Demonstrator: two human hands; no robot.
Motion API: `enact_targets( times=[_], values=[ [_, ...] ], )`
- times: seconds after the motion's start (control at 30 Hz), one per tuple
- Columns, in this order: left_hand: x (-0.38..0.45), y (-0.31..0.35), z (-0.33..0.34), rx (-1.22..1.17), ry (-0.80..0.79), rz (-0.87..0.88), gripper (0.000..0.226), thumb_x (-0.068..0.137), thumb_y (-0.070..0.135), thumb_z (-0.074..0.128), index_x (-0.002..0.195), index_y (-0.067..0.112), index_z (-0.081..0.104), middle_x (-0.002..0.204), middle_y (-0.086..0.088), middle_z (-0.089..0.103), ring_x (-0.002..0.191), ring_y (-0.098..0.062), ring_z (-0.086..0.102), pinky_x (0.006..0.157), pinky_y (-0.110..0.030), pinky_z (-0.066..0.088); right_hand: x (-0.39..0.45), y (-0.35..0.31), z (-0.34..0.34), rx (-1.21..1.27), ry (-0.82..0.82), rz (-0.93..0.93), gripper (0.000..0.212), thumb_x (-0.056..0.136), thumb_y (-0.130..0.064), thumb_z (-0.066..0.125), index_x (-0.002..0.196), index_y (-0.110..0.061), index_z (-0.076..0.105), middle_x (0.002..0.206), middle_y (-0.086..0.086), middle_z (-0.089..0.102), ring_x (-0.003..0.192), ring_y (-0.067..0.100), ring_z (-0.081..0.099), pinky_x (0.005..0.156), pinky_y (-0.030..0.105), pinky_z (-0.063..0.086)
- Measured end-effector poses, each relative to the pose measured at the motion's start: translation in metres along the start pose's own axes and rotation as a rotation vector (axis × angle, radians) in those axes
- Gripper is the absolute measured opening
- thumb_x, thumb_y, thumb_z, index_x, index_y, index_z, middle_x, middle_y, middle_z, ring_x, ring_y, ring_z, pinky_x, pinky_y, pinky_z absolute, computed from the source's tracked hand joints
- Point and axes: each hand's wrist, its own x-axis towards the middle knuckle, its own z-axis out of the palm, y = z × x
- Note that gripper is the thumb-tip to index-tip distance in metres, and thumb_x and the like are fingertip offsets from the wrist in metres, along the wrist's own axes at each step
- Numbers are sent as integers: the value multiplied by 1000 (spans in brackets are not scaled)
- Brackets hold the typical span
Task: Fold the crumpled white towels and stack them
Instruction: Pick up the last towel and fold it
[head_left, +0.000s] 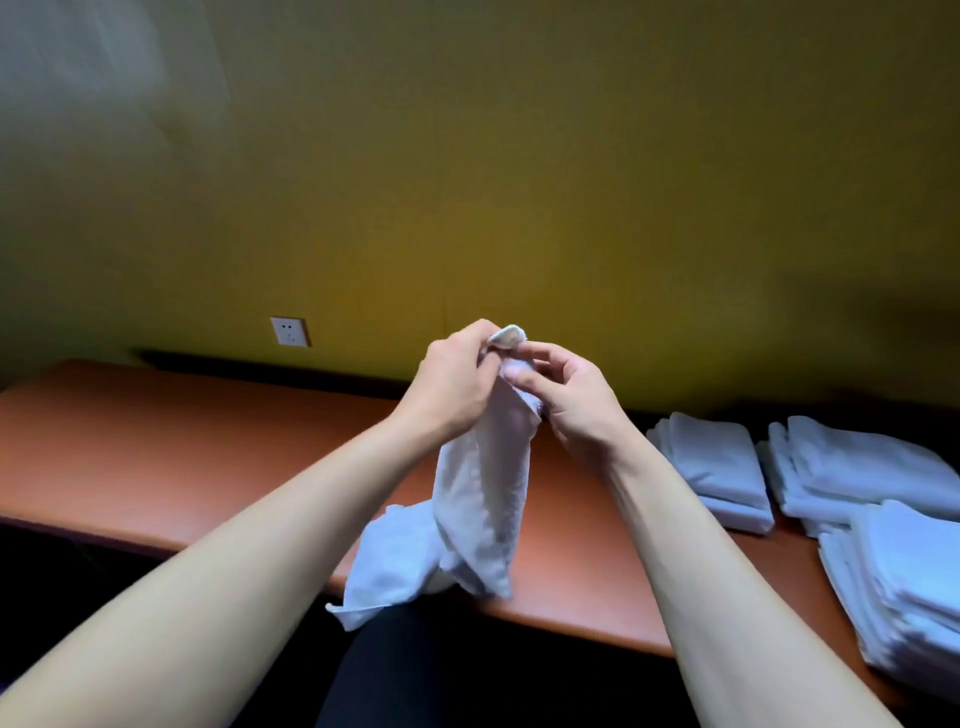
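A crumpled white towel (480, 499) hangs above the middle of the brown table (156, 447). Its lower end drapes over the table's front edge. My left hand (454, 382) grips the towel's top from the left, with a corner sticking up past the fingers. My right hand (563, 395) pinches the same top edge from the right, thumb and forefinger on the cloth. The two hands are close together, almost touching. Folded white towels lie at the right in three stacks: a far one (714, 467), a wider one (857, 473), and a tall near one (904, 592).
A yellow-green wall rises behind the table, with a white socket (290, 331) low on it at the left. The table's front edge runs diagonally from the left to the lower right. My dark-clothed lap (441, 675) shows below the edge.
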Motion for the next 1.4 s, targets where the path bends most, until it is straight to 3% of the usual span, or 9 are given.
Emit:
enact_targets(
  times=[0.2, 0.5, 0.6, 0.73, 0.83, 0.97, 1.17, 1.3, 1.4],
  values=[
    [15, 28, -16, -114, 4, 58, 26, 97, 8, 45, 79, 26, 46, 66, 9, 44, 58, -4, 39, 56, -20, 33, -10, -19, -4, -27, -46, -6, 34, 93, 3, 65, 124, -10, 58, 89, 12, 72, 64, 10, 64, 61, 23, 50],
    [39, 70, -74, -278, 19, 160, 23, 99, 32, 64, 85, 13, 64, 68, 12, 53, 63, -6, 46, 62, -26, 40, -19, -43, 10, 28, -243, -112, 38, 89, -4, 73, 122, 2, 56, 111, 13, 73, 100, 22, 69, 87, 33, 56],
    [39, 87, -90, -286, 32, 88, 30, 90, 47, 71, 96, 18, 68, 81, 10, 67, 70, -3, 59, 67, -23, 50, -14, -37, 23, -14, -80, -159, 15, 98, -6, 62, 110, 3, 61, 101, 15, 73, 87, 20, 67, 80, 33, 57],
    [34, 94, -116, -193, -176, 121, 35, 73, 20, 68, 107, 28, 67, 89, 7, 70, 75, -6, 61, 68, -22, 50, -7, -48, 9, 38, 254, -222, 54, 96, -43, 61, 85, 9, 54, 79, 10, 54, 74, 20, 43, 65, 38, 36],
    [32, 88, -126, -73, -267, 210, 39, 75, 7, 58, 104, 29, 70, 92, 4, 74, 78, -12, 63, 75, -27, 51, -4, -71, -5, -68, 324, -310, 51, 101, -36, 58, 80, 10, 51, 72, 7, 45, 69, 19, 36, 58, 34, 29],
    [41, 79, -116, -211, -7, 185, 21, 88, 25, 69, 79, 8, 65, 68, 0, 59, 67, -11, 50, 65, -32, 43, -12, -96, -11, -222, 220, -400, 46, 97, -27, 67, 69, 4, 46, 66, 3, 36, 63, 15, 31, 56, 32, 26],
    [50, 70, -114, -372, 130, 96, 46, 101, 32, 62, 61, 10, 52, 64, 2, 38, 61, -11, 31, 51, -26, 24, -35, -108, -38, -338, -74, -114, 23, 83, -20, 82, 68, -10, 67, 66, -2, 63, 60, 9, 56, 54, 22, 46],
    [54, 46, -114, -334, 227, 2, 43, 101, 21, 57, 73, -11, 52, 68, -2, 36, 60, -12, 29, 52, -29, 22, -44, -79, -64, -884, -229, 209, 21, 76, -25, 87, 71, -10, 73, 70, -5, 68, 65, 9, 63, 57, 23, 48],
    [56, 24, -116, -423, 337, -129, 34, 97, 15, 55, 64, 5, 54, 64, 1, 38, 57, -10, 31, 51, -28, 23, -59, -37, -77, -1222, -252, 373, 28, 78, -28, 78, 64, -10, 62, 63, -3, 53, 60, 16, 49, 51, 28, 36]
  ],
)
